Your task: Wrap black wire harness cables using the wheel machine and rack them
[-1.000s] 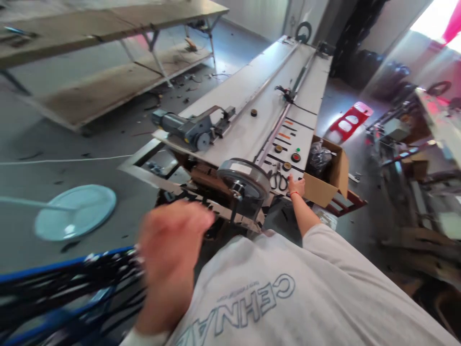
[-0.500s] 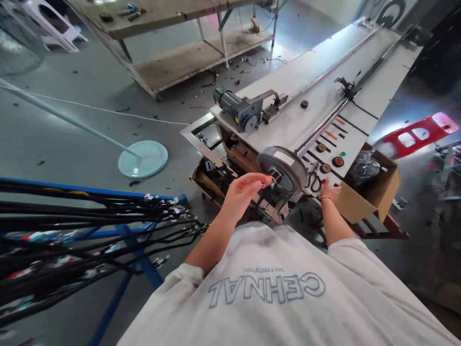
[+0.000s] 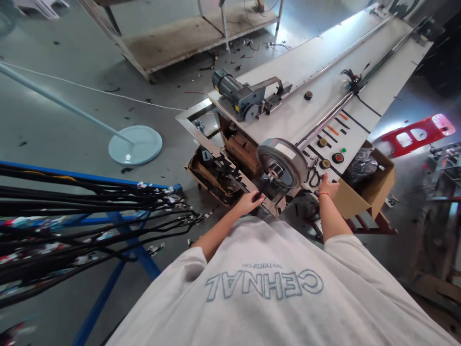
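The person in front of me reaches both forearms (image 3: 219, 230) forward, left grip (image 3: 249, 202) curled closed, right grip (image 3: 329, 186) farther out, fingers (image 3: 325, 178) bent.

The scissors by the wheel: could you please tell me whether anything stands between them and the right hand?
Nothing visible does. The right hand is at the near edge of the white table, right beside the handles of the scissors; the wheel is on their other side.
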Demonstrator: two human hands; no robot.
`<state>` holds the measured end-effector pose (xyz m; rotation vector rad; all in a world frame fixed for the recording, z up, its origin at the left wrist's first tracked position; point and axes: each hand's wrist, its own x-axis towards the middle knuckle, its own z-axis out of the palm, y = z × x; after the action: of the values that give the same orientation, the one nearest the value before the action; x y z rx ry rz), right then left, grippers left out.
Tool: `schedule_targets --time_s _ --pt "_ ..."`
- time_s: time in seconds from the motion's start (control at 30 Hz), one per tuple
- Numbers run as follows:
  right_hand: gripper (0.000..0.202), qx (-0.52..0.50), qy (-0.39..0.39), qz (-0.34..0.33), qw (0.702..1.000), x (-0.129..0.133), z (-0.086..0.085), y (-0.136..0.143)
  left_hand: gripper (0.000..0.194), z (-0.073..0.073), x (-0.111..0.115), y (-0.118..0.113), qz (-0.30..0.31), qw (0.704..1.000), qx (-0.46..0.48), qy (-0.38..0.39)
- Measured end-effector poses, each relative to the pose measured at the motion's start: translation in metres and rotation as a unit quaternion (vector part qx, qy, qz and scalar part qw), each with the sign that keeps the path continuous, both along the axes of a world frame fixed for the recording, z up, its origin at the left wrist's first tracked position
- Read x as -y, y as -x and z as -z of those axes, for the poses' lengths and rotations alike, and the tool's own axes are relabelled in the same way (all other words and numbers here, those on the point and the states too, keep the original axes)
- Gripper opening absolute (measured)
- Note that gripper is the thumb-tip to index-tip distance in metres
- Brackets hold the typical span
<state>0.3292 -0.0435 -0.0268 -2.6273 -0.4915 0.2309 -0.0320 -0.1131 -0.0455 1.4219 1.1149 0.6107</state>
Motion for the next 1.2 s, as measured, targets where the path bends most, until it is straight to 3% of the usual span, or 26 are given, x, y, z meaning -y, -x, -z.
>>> schedule_targets --time_s 0.1,0.23,0.33,0.43,0.53,0.63,0.73,0.93,1.1,1.2 --pt "0.069 0.001 0.016 -0.009 1.000 0.000 0.002 -0.002 0.034 0.014 0.007 0.007 -0.009 0.999 -0.053 -0.006" --pt "0.068 -0.002 0.019 -0.016 1.000 -0.001 0.004 -0.005 0.027 0.034 0.021 0.033 0.050 0.989 -0.130 0.044" --pt "0.067 -0.013 0.006 -0.018 1.000 0.000 0.005 -0.007 0.026 0.041 0.039 0.052 0.015 0.982 -0.180 0.063" --pt "0.068 -0.025 -0.004 -0.013 1.000 0.001 0.005 -0.008 0.034 0.030 0.055 0.062 -0.066 0.982 -0.176 0.020" --pt "0.069 -0.027 -0.007 -0.008 1.000 0.001 0.005 -0.008 0.041 0.005 0.063 0.063 -0.119 0.983 -0.139 -0.013" --pt "0.068 -0.020 -0.001 -0.005 1.000 0.000 0.003 -0.006 0.041 -0.019 0.061 0.056 -0.116 0.986 -0.119 -0.019" --pt "0.069 -0.019 -0.001 -0.008 1.000 0.001 0.001 -0.003 0.039 -0.031 0.052 0.048 -0.110 0.987 -0.111 -0.023" --pt "0.066 -0.027 0.002 -0.006 1.000 0.003 -0.005 0.002 0.035 -0.033 0.027 0.035 -0.118 0.988 -0.091 -0.030" --pt "0.070 -0.021 0.015 0.004 1.000 0.003 -0.004 0.003 0.036 -0.026 0.015 0.015 -0.181 0.975 -0.099 -0.086" --pt "0.073 -0.016 0.021 0.005 1.000 0.002 -0.004 0.002 0.039 -0.020 0.012 0.007 -0.142 0.983 -0.090 -0.072"
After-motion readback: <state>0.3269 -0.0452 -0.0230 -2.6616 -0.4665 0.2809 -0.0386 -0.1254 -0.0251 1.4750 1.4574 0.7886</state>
